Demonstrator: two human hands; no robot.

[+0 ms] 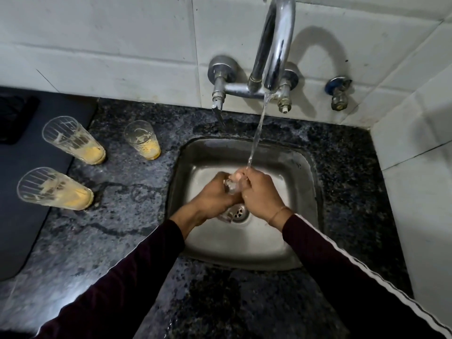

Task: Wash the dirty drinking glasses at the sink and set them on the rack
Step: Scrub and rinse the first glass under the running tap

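Clear glass (231, 186) under running water; three dirty glasses (73, 140) (yellow residue) upright on counter.

Clear ribbed glasses (73, 140) w/ yellow residue, black speckled granite counter (127, 216), steel-grey sink (305, 167), white wall tiles (122, 33), maroon sleeves (122, 277) w/ white stripe

Large pale wall tiles (122, 45) with grey grout meet in a corner at right. Below them runs a dark speckled granite worktop (127, 216); a black mat (22, 216), perhaps rubber, covers its dim left end.
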